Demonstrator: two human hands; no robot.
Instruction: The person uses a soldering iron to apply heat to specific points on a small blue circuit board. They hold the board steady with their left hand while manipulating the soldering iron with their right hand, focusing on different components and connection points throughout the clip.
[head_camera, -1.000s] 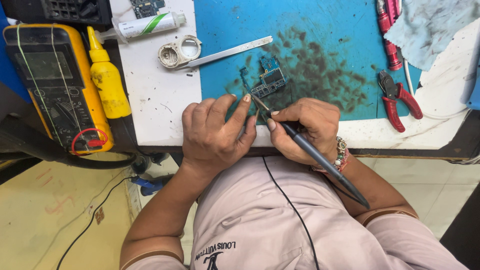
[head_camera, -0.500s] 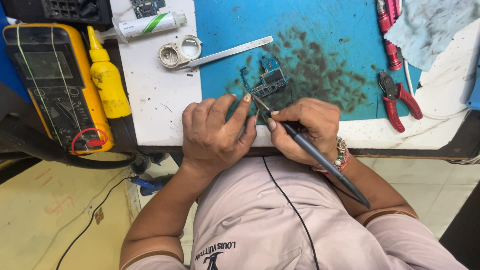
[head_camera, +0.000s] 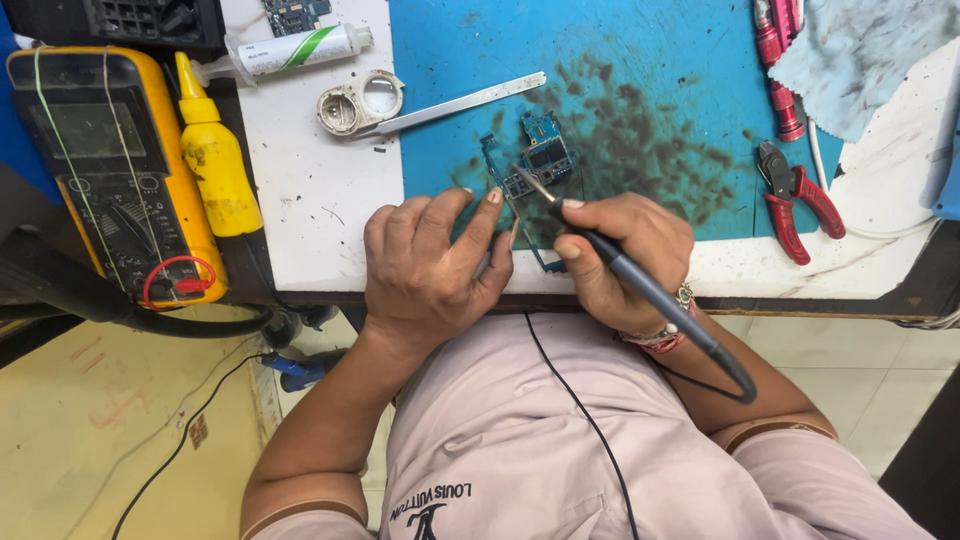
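Fingers (head_camera: 575, 205) of the right hand (head_camera: 620, 255) pinch a soldering iron (head_camera: 640, 285) whose tip touches the small circuit board (head_camera: 540, 160) on the blue mat (head_camera: 620, 60), while the left hand (head_camera: 430, 265) pins its edge; a slip could likely scorch neighbouring parts.

There is a single view, from a camera worn on the person's head, looking almost straight down and close in. The person's own chest and forearms fill the lower half of the frame, and the worktop (head_camera: 330, 215) runs across the upper half with its near edge crossing the middle. The left hand (head_camera: 430, 265) and right hand (head_camera: 625, 255) sit at frame centre. A strip of floor (head_camera: 120, 420) shows at lower left.
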